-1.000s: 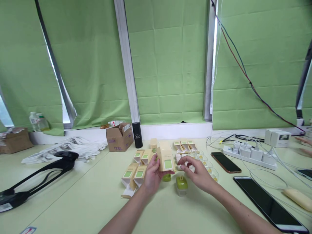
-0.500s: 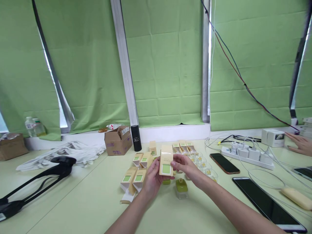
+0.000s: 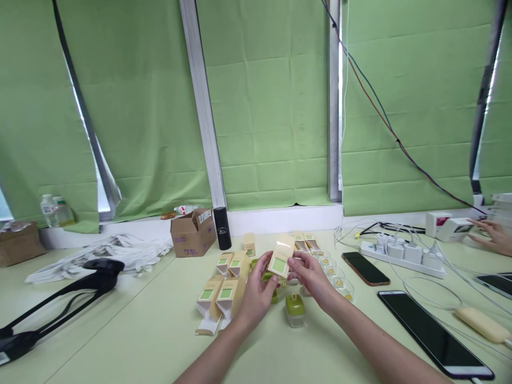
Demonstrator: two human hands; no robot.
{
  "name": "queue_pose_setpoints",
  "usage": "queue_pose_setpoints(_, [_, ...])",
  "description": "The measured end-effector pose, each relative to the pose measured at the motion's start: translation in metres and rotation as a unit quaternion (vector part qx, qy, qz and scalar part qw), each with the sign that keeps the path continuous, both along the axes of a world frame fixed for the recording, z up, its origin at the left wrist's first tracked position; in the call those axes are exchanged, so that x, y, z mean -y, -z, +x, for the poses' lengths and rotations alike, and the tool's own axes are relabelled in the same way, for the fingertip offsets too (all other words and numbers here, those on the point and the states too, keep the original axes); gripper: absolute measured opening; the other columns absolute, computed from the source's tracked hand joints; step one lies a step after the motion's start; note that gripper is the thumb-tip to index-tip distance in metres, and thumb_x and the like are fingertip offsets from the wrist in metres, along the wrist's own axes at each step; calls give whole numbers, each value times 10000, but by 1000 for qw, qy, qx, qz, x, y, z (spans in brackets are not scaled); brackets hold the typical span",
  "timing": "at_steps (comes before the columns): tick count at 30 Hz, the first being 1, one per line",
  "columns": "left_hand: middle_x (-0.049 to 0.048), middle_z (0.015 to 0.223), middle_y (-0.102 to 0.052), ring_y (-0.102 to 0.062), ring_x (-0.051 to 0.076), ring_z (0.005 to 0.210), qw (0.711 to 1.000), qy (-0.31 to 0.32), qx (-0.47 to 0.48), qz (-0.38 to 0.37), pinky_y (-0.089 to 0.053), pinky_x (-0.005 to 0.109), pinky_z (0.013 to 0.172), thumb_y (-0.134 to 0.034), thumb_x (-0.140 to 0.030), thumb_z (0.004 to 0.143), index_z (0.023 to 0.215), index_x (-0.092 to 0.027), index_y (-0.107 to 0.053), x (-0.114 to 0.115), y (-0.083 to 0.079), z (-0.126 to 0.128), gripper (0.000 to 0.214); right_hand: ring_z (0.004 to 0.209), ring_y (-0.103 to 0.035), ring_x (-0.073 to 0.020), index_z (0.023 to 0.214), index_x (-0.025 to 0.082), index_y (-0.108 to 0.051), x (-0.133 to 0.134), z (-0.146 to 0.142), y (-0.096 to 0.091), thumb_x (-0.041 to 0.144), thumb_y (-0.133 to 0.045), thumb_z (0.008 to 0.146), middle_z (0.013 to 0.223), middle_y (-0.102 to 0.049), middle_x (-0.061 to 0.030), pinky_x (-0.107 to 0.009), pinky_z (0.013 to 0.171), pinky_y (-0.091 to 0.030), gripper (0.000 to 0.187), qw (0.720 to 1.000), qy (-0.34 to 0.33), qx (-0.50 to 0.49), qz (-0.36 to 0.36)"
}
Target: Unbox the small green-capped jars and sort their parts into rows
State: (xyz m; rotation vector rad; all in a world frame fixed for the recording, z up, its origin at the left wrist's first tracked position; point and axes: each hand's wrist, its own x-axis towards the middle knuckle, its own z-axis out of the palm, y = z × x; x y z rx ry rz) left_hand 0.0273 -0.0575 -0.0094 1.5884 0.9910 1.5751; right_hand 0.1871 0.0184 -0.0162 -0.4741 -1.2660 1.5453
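A small tan carton with a green window (image 3: 280,257) is tilted between both hands above the table. My left hand (image 3: 258,290) grips its lower left side, and my right hand (image 3: 310,274) pinches its right edge. Just below the hands stands a small clear case with a green lid (image 3: 295,309). Several matching tan cartons (image 3: 218,293) lie in rows to the left and behind. Clear cases with yellow items (image 3: 336,274) sit to the right of my hands.
A brown cardboard box (image 3: 192,233) and a black cylinder (image 3: 222,228) stand near the sill. Phones (image 3: 365,268), a tablet (image 3: 434,332), a power strip with chargers (image 3: 404,253) and cables lie right. Another person's hand (image 3: 490,234) is at the far right. A black strap device (image 3: 60,298) lies left.
My right hand came in from beside the carton and took hold of its right edge. The carton has tipped from upright to slanted, and the view shifted slightly.
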Motion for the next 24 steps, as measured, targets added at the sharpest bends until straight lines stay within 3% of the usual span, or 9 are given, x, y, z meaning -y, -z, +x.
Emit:
queue_pose_setpoints(8, [152, 1431, -581, -591, 326, 1264, 999, -16, -31, 21, -612, 365, 831, -648, -350, 918, 1382, -218, -536, -18, -7, 5, 495, 727, -737, -192, 1081, 196, -612, -8, -3, 9, 568, -860, 723, 843, -782, -49, -308, 691, -584, 572, 999, 31, -27, 0])
queue_pose_setpoints(15, [149, 1428, -589, -579, 309, 1295, 997, -38, -18, 64, -523, 403, 1021, -639, -323, 926, 1390, -194, -532, -32, 8, 8, 493, 853, -750, -231, 1165, 215, -625, -8, -3, 13, 571, -888, 674, 984, -793, -78, -318, 712, -597, 661, 999, 38, -27, 23])
queue_pose_setpoints(24, [142, 1392, -618, -578, 313, 1295, 996, -51, 6, 67, -493, 420, 1059, -637, -295, 903, 1365, -205, -548, -24, 19, 4, 479, 902, -748, -262, 1086, 197, -692, 0, -6, 12, 554, -899, 663, 1021, -799, -113, -334, 737, -584, 591, 999, 30, 3, 43])
